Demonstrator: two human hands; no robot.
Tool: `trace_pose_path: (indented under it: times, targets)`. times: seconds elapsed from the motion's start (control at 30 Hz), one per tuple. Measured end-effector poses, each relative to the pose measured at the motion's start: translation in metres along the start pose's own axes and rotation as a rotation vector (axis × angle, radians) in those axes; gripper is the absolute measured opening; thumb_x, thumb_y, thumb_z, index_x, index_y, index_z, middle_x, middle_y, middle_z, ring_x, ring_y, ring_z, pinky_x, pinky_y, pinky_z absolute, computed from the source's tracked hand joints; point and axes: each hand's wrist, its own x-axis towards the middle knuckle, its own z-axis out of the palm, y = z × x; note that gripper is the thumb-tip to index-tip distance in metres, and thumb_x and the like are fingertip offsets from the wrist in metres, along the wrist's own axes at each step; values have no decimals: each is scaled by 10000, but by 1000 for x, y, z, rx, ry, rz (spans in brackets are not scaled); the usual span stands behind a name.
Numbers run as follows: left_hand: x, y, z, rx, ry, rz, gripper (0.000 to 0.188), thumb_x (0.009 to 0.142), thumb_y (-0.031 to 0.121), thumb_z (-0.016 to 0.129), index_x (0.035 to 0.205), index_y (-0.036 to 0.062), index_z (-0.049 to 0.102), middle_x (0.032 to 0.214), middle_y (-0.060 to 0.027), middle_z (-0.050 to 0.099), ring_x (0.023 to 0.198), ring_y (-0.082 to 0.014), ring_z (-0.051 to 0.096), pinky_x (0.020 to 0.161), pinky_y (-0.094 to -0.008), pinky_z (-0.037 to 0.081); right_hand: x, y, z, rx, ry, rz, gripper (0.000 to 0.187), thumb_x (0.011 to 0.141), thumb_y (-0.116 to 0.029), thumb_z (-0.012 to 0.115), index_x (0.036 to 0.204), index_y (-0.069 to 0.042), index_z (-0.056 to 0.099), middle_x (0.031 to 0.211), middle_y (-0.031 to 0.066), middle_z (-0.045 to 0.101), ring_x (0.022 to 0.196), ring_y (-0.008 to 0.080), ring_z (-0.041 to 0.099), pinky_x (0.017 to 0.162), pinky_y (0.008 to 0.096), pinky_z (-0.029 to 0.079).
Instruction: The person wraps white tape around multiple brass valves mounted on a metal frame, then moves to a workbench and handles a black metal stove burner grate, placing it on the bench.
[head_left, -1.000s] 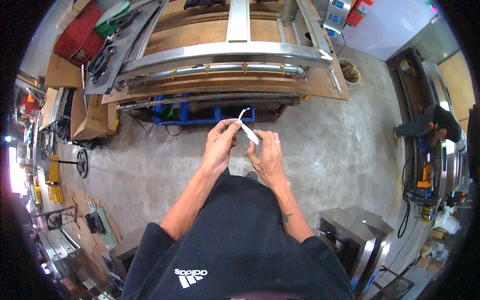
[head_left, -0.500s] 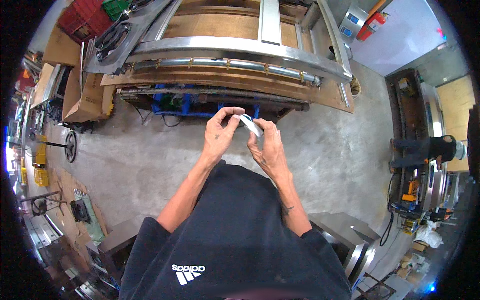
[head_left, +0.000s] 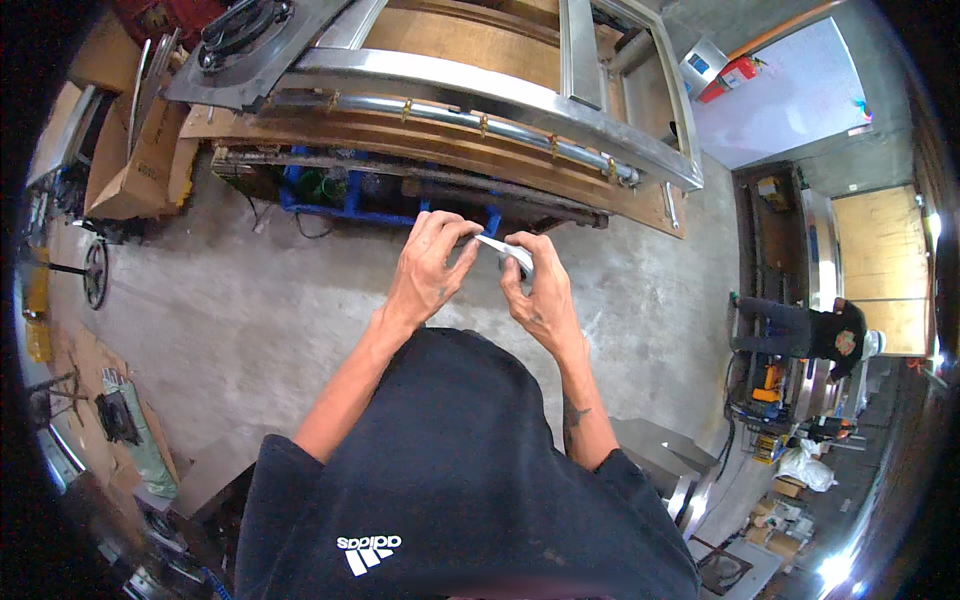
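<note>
Both hands are raised in front of my chest, with a short white strip of tape (head_left: 493, 243) stretched between them. My left hand (head_left: 428, 268) pinches the strip's narrow end between thumb and fingertips. In my right hand (head_left: 543, 295), thumb and curled fingers close round what looks like a small roll of white tape (head_left: 519, 258). The fingers partly hide the roll. Beyond the hands, a metal frame (head_left: 430, 80) lies on a wooden-topped bench, with a steel pipe (head_left: 445, 113) bearing several small brass fittings along its near side.
Blue crates (head_left: 345, 205) sit under the bench. An open cardboard box (head_left: 135, 190) stands at left, near a black handwheel (head_left: 95, 274). Another person (head_left: 835, 332) is by a workbench at right. A fire extinguisher (head_left: 727, 80) hangs at the far right.
My view has shifted, so the bench tilts and the right-hand side shows more. The hands have moved slightly apart, and the white strip now runs narrow from the left pinch to the right hand.
</note>
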Motion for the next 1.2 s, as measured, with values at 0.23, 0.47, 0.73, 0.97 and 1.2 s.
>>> trace_pose_path:
  times: [0.23,0.47,0.73,0.97,1.2]
  targets:
    - [-6,-8,-15,11,40,75,257,815,11,782,1058,41,706,1009,-116,635,899,-306,607,770,-391,514,10,-10,13,-14,-66,112,274,927,-123,706,1182,-57,632,1032,110,647,839,209,625,674,331,510]
    - [-11,-10,-16,84,19,93,261,790,16,796,1032,36,699,991,-119,619,904,-312,605,789,-409,523,8,-4,26,-237,13,37,265,866,-139,777,1113,-107,686,904,73,596,741,201,573,621,331,471]
    - [-11,-15,-6,216,-86,-20,359,787,-11,755,1133,21,664,1082,-144,609,995,-336,594,862,-435,518,10,17,16,-293,86,4,202,823,-100,772,1016,-112,716,845,62,563,732,225,578,656,377,483]
    - [13,11,31,74,-193,48,520,798,38,770,1292,53,609,1307,-124,599,1157,-336,568,965,-463,473,24,53,-17,-357,-25,-17,190,830,-134,775,1009,-118,717,858,69,581,761,260,603,683,392,495]
    - [51,17,121,186,-240,36,553,795,62,792,1312,56,594,1292,-106,610,1127,-311,592,946,-427,470,52,118,-73,-373,-91,-46,179,875,-249,773,1017,-153,724,870,70,572,735,277,581,684,408,463]
